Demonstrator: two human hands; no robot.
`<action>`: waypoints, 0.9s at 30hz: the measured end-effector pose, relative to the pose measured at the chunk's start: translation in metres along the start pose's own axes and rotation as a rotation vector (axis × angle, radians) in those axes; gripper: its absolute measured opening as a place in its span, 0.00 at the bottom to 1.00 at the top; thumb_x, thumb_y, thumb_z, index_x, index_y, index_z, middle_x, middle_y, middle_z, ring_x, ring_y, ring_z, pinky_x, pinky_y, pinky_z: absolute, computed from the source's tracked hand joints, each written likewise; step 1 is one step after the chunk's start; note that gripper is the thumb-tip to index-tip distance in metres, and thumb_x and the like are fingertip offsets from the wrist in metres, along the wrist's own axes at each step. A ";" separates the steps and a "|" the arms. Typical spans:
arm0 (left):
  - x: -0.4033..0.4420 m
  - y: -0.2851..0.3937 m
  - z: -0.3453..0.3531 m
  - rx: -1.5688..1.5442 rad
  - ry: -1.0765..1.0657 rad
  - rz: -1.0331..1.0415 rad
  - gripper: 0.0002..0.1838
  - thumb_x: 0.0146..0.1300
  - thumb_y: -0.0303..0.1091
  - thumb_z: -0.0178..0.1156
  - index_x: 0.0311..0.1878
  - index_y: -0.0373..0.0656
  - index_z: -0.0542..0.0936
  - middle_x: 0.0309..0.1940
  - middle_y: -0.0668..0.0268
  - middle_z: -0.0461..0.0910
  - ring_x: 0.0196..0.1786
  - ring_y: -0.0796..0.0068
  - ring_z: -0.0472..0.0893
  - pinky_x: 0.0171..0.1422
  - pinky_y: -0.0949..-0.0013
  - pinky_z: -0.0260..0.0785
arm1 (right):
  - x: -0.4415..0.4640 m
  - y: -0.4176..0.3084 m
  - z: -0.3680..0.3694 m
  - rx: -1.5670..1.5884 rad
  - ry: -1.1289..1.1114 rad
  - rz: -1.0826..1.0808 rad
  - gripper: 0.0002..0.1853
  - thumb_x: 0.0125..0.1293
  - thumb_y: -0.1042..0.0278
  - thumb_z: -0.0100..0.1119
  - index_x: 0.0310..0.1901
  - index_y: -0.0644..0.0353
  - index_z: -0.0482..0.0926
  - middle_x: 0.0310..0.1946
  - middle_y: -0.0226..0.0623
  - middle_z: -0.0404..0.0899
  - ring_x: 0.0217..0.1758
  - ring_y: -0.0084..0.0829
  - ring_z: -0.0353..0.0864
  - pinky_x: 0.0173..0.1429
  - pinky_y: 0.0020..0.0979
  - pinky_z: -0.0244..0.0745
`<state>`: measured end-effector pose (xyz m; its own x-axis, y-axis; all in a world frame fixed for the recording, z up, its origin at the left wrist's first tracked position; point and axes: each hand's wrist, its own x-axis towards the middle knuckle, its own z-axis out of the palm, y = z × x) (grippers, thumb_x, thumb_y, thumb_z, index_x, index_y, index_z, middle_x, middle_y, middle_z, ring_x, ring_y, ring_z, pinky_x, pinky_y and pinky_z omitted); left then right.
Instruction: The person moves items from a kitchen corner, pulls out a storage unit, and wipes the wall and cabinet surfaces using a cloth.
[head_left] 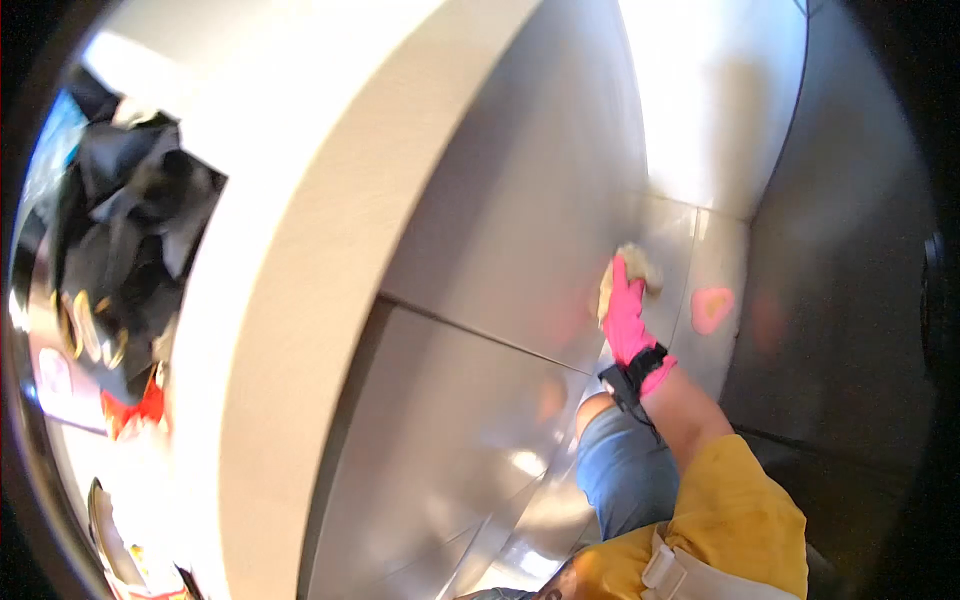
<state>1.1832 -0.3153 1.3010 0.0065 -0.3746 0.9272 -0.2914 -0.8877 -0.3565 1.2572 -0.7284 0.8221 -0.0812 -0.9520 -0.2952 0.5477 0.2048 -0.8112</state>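
My right hand [627,305] wears a pink glove, with a black strap and device on the wrist. Its fingers are pressed round a pale, crumpled cloth [652,272] against the low part of the grey panel, close to the floor tiles. Just right of the hand, a pink, roughly heart-shaped item [712,310] lies on the tiled floor [705,255]. My left hand is outside the view.
A large grey panel [520,190] rises beside a pale curved edge [330,240]. Dark bags or cloths [130,220] and a red item [135,405] are at far left. A dark wall [840,260] stands at right. My bent knee [625,460] is below the hand.
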 end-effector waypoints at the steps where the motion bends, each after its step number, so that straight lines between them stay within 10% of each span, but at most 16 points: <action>1: 0.003 -0.007 -0.006 -0.032 0.004 -0.001 0.20 0.45 0.39 0.76 0.42 0.41 0.84 0.40 0.58 0.85 0.44 0.58 0.84 0.51 0.58 0.75 | -0.033 -0.056 0.020 0.063 -0.047 -0.037 0.37 0.66 0.45 0.57 0.67 0.63 0.61 0.63 0.40 0.68 0.64 0.32 0.68 0.66 0.31 0.62; 8: -0.111 -0.211 -0.113 -0.007 -0.066 -0.037 0.20 0.45 0.33 0.74 0.44 0.43 0.83 0.38 0.61 0.85 0.40 0.58 0.84 0.45 0.59 0.73 | -0.330 -0.296 0.048 0.237 -0.483 -0.711 0.28 0.64 0.57 0.65 0.61 0.63 0.69 0.51 0.37 0.78 0.51 0.29 0.76 0.58 0.28 0.70; 11: -0.013 -0.028 -0.001 -0.101 -0.120 0.060 0.20 0.44 0.32 0.72 0.45 0.44 0.83 0.39 0.60 0.85 0.40 0.57 0.84 0.45 0.59 0.73 | -0.224 -0.277 0.080 -0.042 -0.470 -0.672 0.23 0.64 0.67 0.63 0.59 0.64 0.71 0.49 0.42 0.79 0.48 0.38 0.80 0.52 0.37 0.77; 13: -0.023 0.007 0.014 -0.115 -0.148 0.050 0.20 0.44 0.32 0.72 0.44 0.45 0.83 0.39 0.60 0.85 0.40 0.57 0.84 0.46 0.59 0.73 | -0.253 -0.273 0.065 -0.758 -0.400 -1.248 0.32 0.65 0.58 0.59 0.67 0.61 0.62 0.63 0.47 0.65 0.64 0.42 0.67 0.66 0.44 0.63; 16: -0.041 0.020 0.021 -0.111 -0.160 0.075 0.20 0.44 0.33 0.73 0.44 0.46 0.83 0.39 0.61 0.86 0.39 0.59 0.85 0.45 0.61 0.74 | -0.223 -0.192 0.054 -0.797 -0.555 -1.486 0.38 0.67 0.52 0.55 0.73 0.58 0.53 0.71 0.47 0.54 0.73 0.41 0.55 0.74 0.45 0.51; 21: -0.044 0.034 0.035 -0.094 -0.017 0.122 0.21 0.41 0.38 0.77 0.40 0.44 0.84 0.34 0.62 0.86 0.35 0.63 0.86 0.40 0.65 0.75 | -0.157 -0.045 -0.021 -0.585 -0.476 -1.053 0.35 0.68 0.50 0.54 0.71 0.57 0.56 0.64 0.43 0.62 0.66 0.36 0.62 0.68 0.37 0.58; 27: -0.048 0.033 0.046 -0.036 0.085 0.207 0.24 0.41 0.48 0.79 0.38 0.43 0.85 0.31 0.64 0.86 0.31 0.65 0.84 0.39 0.66 0.76 | -0.049 0.098 -0.114 -0.648 -0.136 0.231 0.31 0.70 0.47 0.53 0.68 0.55 0.61 0.56 0.39 0.71 0.58 0.29 0.71 0.61 0.28 0.67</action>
<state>1.2177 -0.3392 1.2398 -0.1375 -0.5221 0.8418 -0.3124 -0.7836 -0.5370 1.2204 -0.6353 0.6994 0.1053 -0.8792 -0.4647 -0.0718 0.4593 -0.8854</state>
